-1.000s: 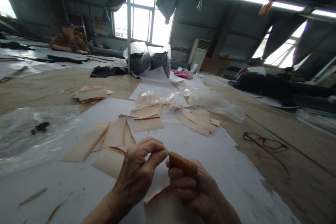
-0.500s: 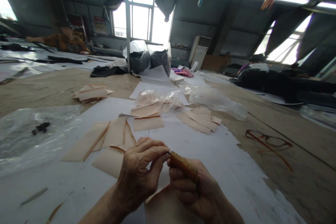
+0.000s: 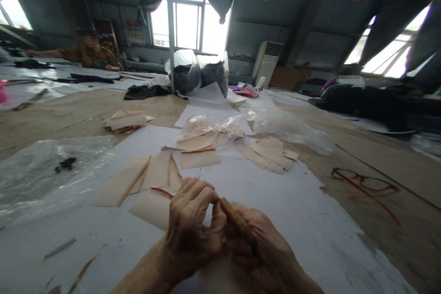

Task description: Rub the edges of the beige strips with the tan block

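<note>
At the bottom centre, my right hand is wrapped round a yellow-brown piece with a rough, bumpy edge. My left hand pinches at the far tip of that piece; what lies between its thumb and finger is too small to make out. A pale beige sheet shows below both hands, partly hidden by them. Beige pieces with brown edges lie to the left of my left hand, and another beige piece lies just beyond the hands on white paper.
Eyeglasses lie on the right. Clear plastic with small black bits is on the left. Beyond are more beige pieces, crumpled plastic, filled bags and a pole. One person is at the far left, another far right.
The view has shifted slightly, so the table items appear further right. My left hand has turned a little and sits closer against my right hand. A pink thing has appeared at the left edge.
</note>
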Motion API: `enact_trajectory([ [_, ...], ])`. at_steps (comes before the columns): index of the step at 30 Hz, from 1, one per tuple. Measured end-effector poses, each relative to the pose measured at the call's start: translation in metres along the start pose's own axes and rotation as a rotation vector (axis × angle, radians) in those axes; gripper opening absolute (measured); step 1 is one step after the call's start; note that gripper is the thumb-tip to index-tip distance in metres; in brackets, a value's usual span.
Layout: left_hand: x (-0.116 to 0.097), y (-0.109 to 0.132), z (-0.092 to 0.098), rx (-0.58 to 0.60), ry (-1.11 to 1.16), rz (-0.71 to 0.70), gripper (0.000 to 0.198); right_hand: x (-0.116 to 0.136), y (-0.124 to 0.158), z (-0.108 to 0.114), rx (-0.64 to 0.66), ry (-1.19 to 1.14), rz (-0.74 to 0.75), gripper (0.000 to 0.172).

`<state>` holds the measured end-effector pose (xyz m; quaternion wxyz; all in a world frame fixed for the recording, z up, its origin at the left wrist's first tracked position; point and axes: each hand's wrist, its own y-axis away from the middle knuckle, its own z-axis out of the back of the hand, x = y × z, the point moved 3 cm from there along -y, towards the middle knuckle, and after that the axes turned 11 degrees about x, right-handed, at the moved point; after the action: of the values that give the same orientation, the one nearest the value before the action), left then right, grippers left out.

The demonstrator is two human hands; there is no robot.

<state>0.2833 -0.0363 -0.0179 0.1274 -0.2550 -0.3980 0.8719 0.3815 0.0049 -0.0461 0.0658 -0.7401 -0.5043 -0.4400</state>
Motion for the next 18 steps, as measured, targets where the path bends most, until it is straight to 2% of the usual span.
enact_trajectory([
  [7,0.000,-0.003,-0.002,-0.044,-0.053,0.038,0.011,0.000,0.002,0.001,-0.012,0.031,0.007,0.019],
  [14,-0.002,-0.002,0.001,-0.063,-0.062,0.043,0.009,0.001,0.004,0.003,0.009,-0.002,0.022,0.014],
  [16,0.003,-0.004,0.003,0.002,0.041,0.109,0.006,0.003,0.004,0.004,0.012,-0.035,0.026,0.012],
  [18,0.011,-0.006,0.004,0.118,0.257,0.252,0.005,0.005,0.004,0.006,0.016,-0.069,0.044,0.010],
])
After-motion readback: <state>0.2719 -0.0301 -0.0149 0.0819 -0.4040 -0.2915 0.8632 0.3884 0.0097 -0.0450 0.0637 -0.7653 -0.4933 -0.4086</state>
